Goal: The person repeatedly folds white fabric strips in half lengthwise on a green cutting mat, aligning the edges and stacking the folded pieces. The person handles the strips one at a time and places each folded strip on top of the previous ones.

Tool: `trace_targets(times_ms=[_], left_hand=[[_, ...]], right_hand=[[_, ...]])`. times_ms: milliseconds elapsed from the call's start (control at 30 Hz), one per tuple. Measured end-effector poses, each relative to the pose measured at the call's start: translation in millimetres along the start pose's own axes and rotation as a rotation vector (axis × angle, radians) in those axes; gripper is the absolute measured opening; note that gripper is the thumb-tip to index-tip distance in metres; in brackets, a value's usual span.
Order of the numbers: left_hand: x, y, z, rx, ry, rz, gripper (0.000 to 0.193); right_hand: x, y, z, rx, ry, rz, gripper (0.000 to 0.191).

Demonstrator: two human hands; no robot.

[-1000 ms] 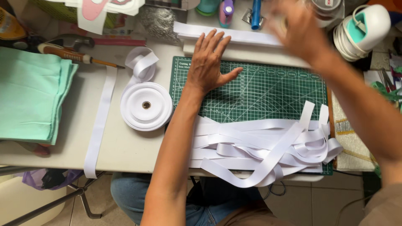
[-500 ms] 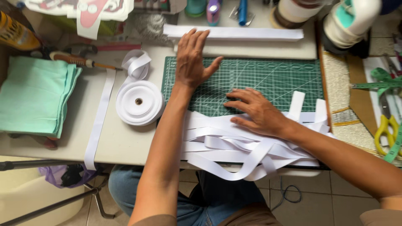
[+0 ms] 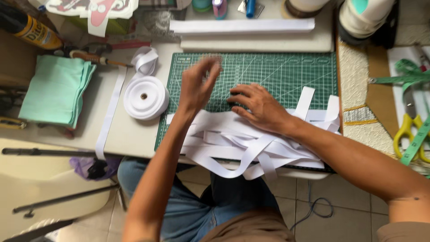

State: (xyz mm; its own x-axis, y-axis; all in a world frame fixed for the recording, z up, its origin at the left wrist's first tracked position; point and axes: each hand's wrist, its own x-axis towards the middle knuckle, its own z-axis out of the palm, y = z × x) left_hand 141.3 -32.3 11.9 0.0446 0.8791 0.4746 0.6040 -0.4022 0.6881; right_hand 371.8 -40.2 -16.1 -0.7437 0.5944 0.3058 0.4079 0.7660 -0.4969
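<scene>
Two empty hands (image 3: pixel 233 96) (fingers spread) over one ribbon pile (image 3: pixel 251 143), one spool (image 3: pixel 145 97) beside.

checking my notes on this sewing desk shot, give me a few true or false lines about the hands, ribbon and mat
1. The right hand rests on the pile of white strips. True.
2. The left hand grips the ribbon roll. False: it is raised over the green mat, blurred, holding nothing.
3. The roll lies left of the mat. True.
4. The folded green cloth lies on the mat. False: it lies at the desk's left end, off the mat.
5. Yellow scissors lie at the right. True.
</scene>
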Motion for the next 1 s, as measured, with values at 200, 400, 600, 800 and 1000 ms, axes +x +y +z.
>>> trace_targets(times_ms=[200, 400, 600, 800, 1000], left_hand=[[-108.5, 50.3, -60.5, 0.116, -0.09, -0.209, 0.023], [-120.7, 38.7, -75.6, 0.139, 0.122, -0.107, 0.02], [-127.0, 18.9, -87.1, -0.166, 0.095, -0.375, 0.025], [-136.3, -2.0, -89.4, -0.499, 0.146, -0.425, 0.048], [-130.9, -13.3, -104.2, -0.883, 0.313, -0.535, 0.068]], right_hand=[[-3.4, 2.1, 6.7, -0.02, -0.025, 0.014, 0.031], [4.8, -19.9, -24.5, -0.063, -0.154, 0.063, 0.033], [12.9, -28.8, -42.1, -0.047, -0.422, 0.271, 0.031], [8.5, -30.3, -35.0, -0.04, -0.327, 0.199, 0.029], [20.3, -42.3, -51.0, -0.087, -0.36, 0.352, 0.037]])
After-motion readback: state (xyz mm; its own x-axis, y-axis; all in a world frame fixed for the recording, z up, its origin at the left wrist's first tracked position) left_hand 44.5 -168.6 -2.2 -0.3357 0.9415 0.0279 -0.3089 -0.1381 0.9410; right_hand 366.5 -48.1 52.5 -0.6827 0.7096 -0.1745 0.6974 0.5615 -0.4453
